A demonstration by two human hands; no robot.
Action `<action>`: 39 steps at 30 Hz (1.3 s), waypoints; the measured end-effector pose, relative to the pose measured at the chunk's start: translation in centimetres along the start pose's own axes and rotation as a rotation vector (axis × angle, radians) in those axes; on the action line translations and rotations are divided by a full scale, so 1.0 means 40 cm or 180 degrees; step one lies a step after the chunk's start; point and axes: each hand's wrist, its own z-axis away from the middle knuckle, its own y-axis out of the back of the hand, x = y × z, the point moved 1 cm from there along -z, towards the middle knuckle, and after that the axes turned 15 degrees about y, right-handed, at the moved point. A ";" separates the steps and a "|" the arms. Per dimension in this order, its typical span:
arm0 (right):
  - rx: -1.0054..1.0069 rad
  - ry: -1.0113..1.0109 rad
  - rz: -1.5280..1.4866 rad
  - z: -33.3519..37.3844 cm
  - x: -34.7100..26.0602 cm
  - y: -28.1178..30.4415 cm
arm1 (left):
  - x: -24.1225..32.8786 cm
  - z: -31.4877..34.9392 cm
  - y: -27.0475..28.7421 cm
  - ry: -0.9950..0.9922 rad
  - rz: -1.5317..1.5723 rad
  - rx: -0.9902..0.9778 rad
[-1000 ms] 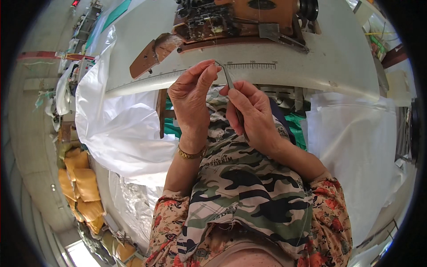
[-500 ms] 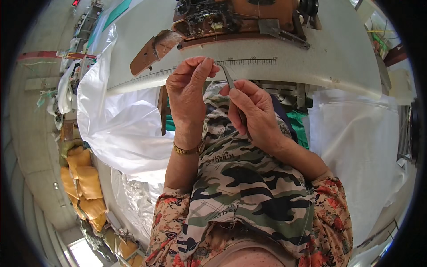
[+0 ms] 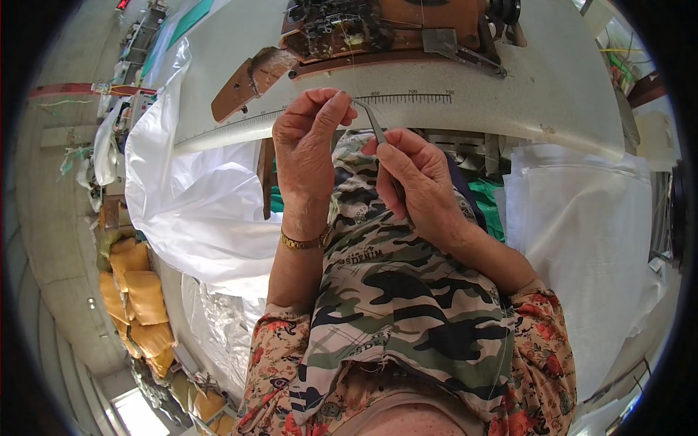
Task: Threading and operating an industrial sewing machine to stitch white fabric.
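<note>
Your right hand (image 3: 418,185) holds a thin grey metal pair of tweezers (image 3: 372,125). Your fingers are closed around its lower part, so most of the tool is hidden in your fist. The tool's long line runs up and a bit to the left, from your right hand toward your left one. Its bent tip stops right at the fingertips of your left hand (image 3: 309,145).

Your left thumb and first finger are pinched tight together, just beside that tip. You may be holding a thread there, but it is too thin to see, so you cannot tell. Your left hand is the one nearer to the tip. A gold bracelet (image 3: 305,240) sits on that wrist.

Both hands are lifted in front of you, above the camouflage cloth (image 3: 392,291) on your lap. Your wrists bend up and the backs of your hands face you. Just past them is the curved white sewing table (image 3: 567,80) with a ruler printed along its edge, and the brown sewing machine (image 3: 378,29) stands on it. White plastic sheeting (image 3: 196,211) hangs on your left.
</note>
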 end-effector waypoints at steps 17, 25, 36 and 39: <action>0.0691 0.0350 0.0463 -0.181 0.069 0.042 | -0.017 0.038 0.366 -0.0570 -0.0506 0.2361; 0.0865 0.0217 0.0713 -0.253 0.051 0.029 | 0.017 -0.095 0.526 -0.0922 -0.1050 0.2919; 0.1023 0.0524 0.0861 -0.302 0.085 0.029 | -0.015 -0.280 0.645 -0.0958 -0.1236 0.2492; 0.1022 0.0554 0.0906 -0.315 0.085 0.029 | -0.022 -0.313 0.632 -0.0929 -0.1141 0.2356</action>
